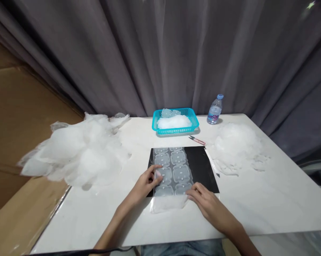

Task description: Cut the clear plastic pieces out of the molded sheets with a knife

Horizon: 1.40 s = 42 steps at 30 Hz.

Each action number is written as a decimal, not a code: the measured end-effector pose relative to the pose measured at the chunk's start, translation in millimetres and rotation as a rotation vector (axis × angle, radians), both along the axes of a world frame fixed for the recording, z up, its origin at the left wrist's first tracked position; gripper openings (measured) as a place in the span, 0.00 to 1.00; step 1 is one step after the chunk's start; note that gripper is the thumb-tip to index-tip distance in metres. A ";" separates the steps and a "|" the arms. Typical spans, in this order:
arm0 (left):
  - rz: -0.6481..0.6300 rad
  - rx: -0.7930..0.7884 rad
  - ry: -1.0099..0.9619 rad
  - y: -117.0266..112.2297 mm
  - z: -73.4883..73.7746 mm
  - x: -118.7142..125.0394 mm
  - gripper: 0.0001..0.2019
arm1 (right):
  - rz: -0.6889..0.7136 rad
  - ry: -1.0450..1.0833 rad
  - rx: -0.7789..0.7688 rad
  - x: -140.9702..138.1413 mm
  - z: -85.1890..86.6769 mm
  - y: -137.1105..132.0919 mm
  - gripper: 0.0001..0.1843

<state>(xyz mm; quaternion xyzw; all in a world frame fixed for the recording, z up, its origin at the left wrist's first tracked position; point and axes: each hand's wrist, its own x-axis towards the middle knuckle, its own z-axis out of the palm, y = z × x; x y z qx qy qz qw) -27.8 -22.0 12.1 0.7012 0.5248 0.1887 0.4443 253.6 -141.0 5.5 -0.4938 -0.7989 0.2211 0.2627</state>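
Observation:
A clear plastic sheet of moulded rectangular pockets [172,169] lies in two columns on a black mat [200,167] on the white table [256,206]. My left hand [147,183] rests on the sheet's left edge, fingers curled and pinching that edge. My right hand [203,199] lies at the sheet's near right corner, fingers bent and pressing on the plastic there.
A big heap of clear plastic pieces [77,153] fills the table's left side and a smaller heap [235,142] lies at the right. At the back stand a turquoise basket [175,122] with plastic pieces, a water bottle [215,110] and pink snips [197,140]. Grey curtain behind.

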 end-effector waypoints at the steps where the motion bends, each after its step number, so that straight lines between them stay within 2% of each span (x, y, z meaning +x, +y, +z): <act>1: 0.001 0.036 0.019 0.4 -1.2 -0.8 0.29 | -0.001 0.026 -0.006 -0.7 0.8 -1.4 0.12; 5: -0.023 0.196 0.086 3.2 2.2 -0.3 0.25 | -0.017 0.067 0.010 -3.8 -0.7 -4.1 0.12; 11: -0.064 0.348 0.175 19.4 5.0 -2.1 0.30 | 0.052 -0.030 0.064 -7.5 -13.1 -8.8 0.12; 16: -0.094 0.436 0.207 22.5 -0.1 -5.7 0.24 | 0.060 0.022 -0.021 -4.3 -8.8 -23.5 0.11; 21: -0.212 0.555 0.191 38.5 3.6 21.6 0.21 | 0.097 0.213 -0.224 13.3 6.4 -29.8 0.09; 23: -0.280 0.599 0.186 54.2 7.7 37.2 0.22 | 0.091 0.220 -0.269 25.9 14.5 -18.4 0.12; 26: -0.387 0.627 0.174 77.9 9.9 58.4 0.27 | -0.166 0.040 -0.154 47.4 25.0 19.6 0.11; 28: -0.462 0.632 0.166 88.3 6.2 69.3 0.29 | -0.364 -0.252 -0.086 61.9 27.8 53.2 0.11; 29: -0.484 0.635 0.163 91.2 3.2 73.6 0.30 | -0.409 -0.320 -0.102 69.1 27.5 69.7 0.15; 32: -0.516 0.640 0.169 91.7 -6.3 80.9 0.33 | -0.433 -0.435 -0.174 88.4 23.5 107.6 0.23; 34: -0.527 0.651 0.183 87.7 -10.0 82.0 0.34 | -0.410 -0.480 -0.202 96.8 20.5 120.2 0.19; 37: -0.552 0.675 0.210 80.1 -11.3 81.4 0.32 | -0.377 -0.510 -0.211 100.4 16.8 125.4 0.05; 42: -0.579 0.682 0.242 73.6 -11.8 81.5 0.28 | -0.374 -0.440 -0.187 97.0 11.0 120.5 0.09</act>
